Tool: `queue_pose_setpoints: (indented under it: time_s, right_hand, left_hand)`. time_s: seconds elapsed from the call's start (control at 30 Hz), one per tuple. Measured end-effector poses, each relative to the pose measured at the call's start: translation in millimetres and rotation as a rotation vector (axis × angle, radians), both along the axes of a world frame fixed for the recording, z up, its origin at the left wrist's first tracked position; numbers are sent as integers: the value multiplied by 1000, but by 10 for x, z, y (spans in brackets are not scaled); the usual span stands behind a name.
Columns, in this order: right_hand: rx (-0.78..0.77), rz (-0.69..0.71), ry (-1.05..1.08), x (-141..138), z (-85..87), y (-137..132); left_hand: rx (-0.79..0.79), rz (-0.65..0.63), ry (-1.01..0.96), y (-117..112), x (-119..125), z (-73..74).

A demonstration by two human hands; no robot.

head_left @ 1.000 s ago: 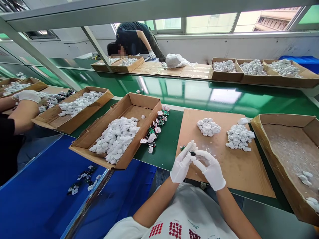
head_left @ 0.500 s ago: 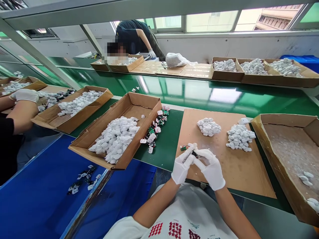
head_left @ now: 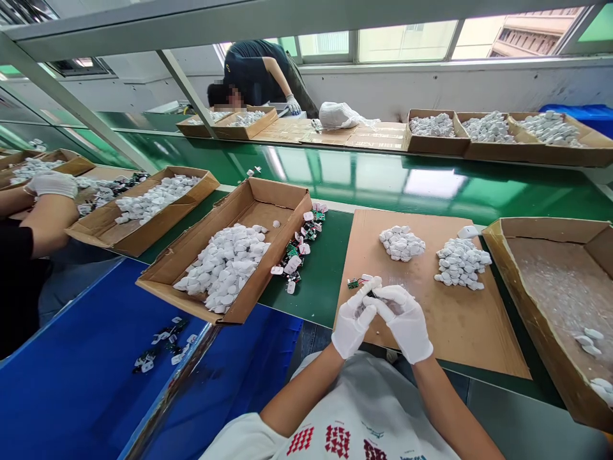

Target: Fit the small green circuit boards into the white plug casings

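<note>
My gloved left hand (head_left: pixel 352 322) and right hand (head_left: pixel 407 326) close together on a small part (head_left: pixel 371 294); the box (head_left: pixel 258 207) to their left holds many white shells (head_left: pixel 223 262), the right-side box (head_left: pixel 560 294) few, with two piles (head_left: pixel 401 243) lying beyond.

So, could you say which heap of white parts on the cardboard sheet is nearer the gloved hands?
The smaller heap, on the left: it lies just beyond the left hand and right hand, which pinch a small part; the larger heap sits farther right.
</note>
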State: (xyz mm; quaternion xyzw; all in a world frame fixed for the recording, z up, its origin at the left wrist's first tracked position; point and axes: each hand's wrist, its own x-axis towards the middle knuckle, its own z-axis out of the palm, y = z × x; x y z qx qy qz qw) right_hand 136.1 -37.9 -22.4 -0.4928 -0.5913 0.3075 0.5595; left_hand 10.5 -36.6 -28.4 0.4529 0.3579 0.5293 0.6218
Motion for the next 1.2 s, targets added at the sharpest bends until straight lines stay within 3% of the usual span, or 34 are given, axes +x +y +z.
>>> queue_pose_setpoints:
  time_s: [0.13, 0.27, 0.37, 0.53, 0.67, 0.8, 1.07, 1.2]
  right_hand:
    - [-14, 136, -189, 165, 105, -76]
    - [26, 11, -263, 310, 148, -137]
    - [99, 11, -350, 276, 119, -122]
    - [38, 83, -479, 123, 34, -50]
    - [33, 73, -487, 79, -51, -55]
    - [124, 48, -447, 73, -76, -83]
    - [92, 206, -432, 169, 90, -42]
    - [182, 78, -327, 216, 94, -77]
  left_hand:
    - [-55, 61, -30, 22, 13, -27]
    - [-82, 11, -165, 73, 31, -70]
    - [-104, -33, -157, 103, 21, -81]
    - [-185, -129, -152, 109, -21, -88]
    - [-308, -138, -250, 112, -23, -111]
    - [-313, -75, -280, 127, -33, -72]
    - [-257, -335, -244, 214, -94, 9]
    - [-346, -305, -439, 220, -87, -20]
